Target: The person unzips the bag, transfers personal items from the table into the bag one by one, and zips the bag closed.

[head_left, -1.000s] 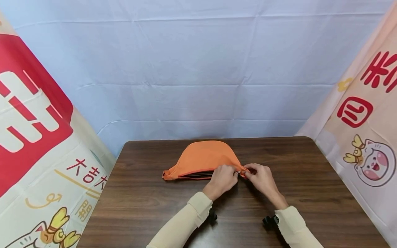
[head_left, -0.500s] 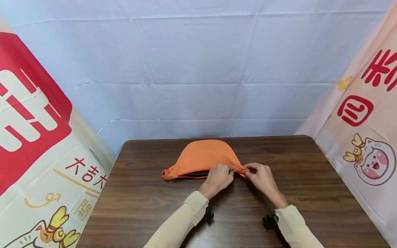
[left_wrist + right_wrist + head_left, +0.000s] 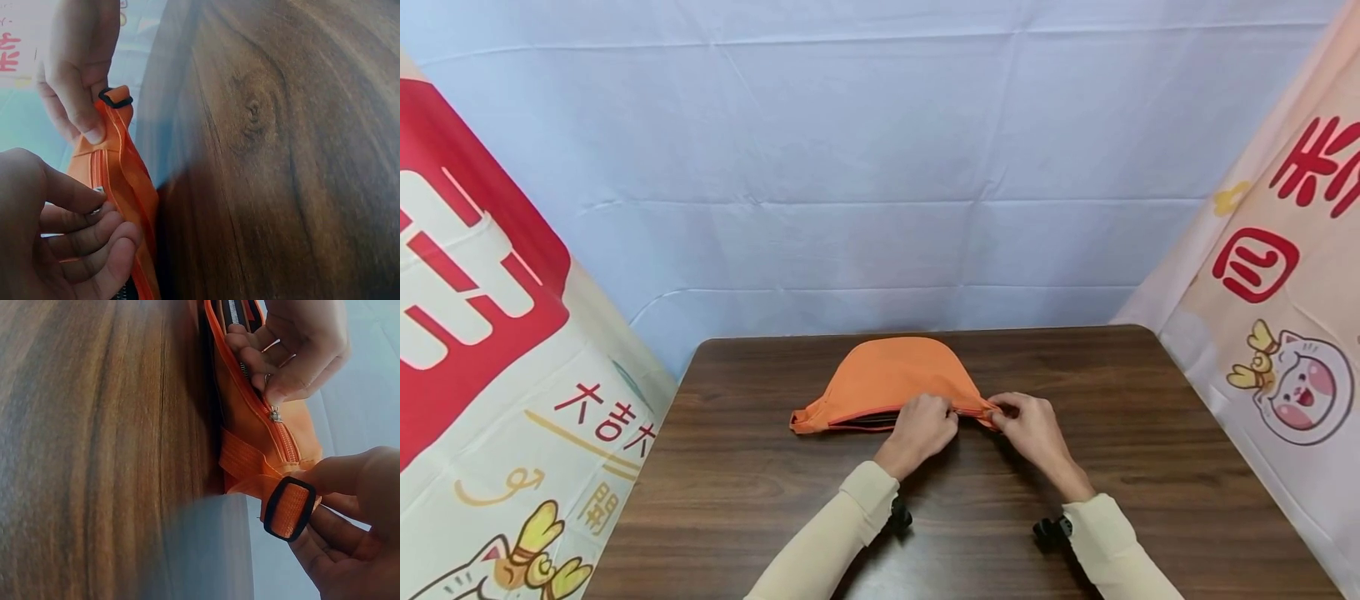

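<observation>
An orange waist bag (image 3: 898,371) lies on the table with its zipper side facing me, part of the dark opening showing at left. My left hand (image 3: 919,432) pinches the metal zipper pull (image 3: 98,191) between thumb and finger. In the right wrist view, the zipper teeth (image 3: 286,442) are joined between the slider (image 3: 275,415) and the bag's right end; beyond the slider they are parted. My right hand (image 3: 1033,427) grips that right end, beside a black strap buckle (image 3: 289,509) on orange webbing (image 3: 242,464). The left hand covers the middle of the opening.
The dark wood-grain table (image 3: 737,500) carries the bag near its far edge. A pale blue cloth (image 3: 850,167) hangs behind, with printed cloths (image 3: 482,400) at left and right. A small black wrist camera (image 3: 1051,533) sits at the right cuff.
My left hand has moved left along the zipper with the pull, and more joined teeth show to its right. The right hand has stayed at the bag's right end.
</observation>
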`<state>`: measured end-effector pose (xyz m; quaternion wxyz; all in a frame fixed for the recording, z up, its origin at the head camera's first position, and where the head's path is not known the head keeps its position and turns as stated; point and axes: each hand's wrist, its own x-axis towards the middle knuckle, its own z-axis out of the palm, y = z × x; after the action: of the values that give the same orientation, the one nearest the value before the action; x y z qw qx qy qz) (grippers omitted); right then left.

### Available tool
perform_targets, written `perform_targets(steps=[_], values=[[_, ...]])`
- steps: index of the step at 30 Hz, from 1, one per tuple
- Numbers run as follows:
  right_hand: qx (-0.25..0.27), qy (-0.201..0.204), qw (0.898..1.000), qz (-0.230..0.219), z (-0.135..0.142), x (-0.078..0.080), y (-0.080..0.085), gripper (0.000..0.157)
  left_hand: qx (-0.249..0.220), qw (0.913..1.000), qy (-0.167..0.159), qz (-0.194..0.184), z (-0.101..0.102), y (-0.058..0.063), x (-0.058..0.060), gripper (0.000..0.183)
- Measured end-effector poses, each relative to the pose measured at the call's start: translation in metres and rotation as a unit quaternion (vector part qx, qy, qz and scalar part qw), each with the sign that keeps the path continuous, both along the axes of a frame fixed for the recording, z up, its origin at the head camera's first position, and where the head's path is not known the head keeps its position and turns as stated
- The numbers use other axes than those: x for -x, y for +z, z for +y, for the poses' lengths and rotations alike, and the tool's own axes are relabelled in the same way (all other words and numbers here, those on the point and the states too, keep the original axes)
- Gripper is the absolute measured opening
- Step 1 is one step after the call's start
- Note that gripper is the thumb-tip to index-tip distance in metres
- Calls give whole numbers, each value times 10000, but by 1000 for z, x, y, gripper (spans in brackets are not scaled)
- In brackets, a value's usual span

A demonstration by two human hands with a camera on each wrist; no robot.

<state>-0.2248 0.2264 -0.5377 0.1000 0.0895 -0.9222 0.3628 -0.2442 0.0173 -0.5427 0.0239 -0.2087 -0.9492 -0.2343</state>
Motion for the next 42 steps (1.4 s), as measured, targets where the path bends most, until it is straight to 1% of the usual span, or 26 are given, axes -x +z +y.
perform_targets(steps=[6, 15, 22, 24, 29, 34, 38, 42], values=[[-28, -20, 10000, -2, -1, 1, 0, 15, -108, 9998, 68, -119, -7, 2, 1, 49], [-92, -91, 9999, -66, 1, 1, 0, 16, -98, 9998, 171, -48, -20, -1, 3, 51], [-77, -152, 9998, -99, 4, 1, 1, 16, -65, 9995, 298, 21, -25, -1, 3, 50], [-63, -174, 9997, -132, 5, 0, 2, 16, -50, 9995, 311, 19, -26, -1, 3, 49], [-31, -141, 9997, -178, 5, 0, 2, 17, -27, 9993, 345, -128, -30, -1, 3, 49], [-15, -101, 9998, -168, 3, 1, 1, 17, -26, 9991, 408, -111, -37, -1, 3, 48], [-11, -83, 9999, -145, 2, 2, 2, 17, -118, 9988, 469, -105, -43, 0, 1, 48], [-33, -118, 9998, -131, 2, 2, 2, 16, -118, 9986, 512, -85, -49, -1, 0, 47]])
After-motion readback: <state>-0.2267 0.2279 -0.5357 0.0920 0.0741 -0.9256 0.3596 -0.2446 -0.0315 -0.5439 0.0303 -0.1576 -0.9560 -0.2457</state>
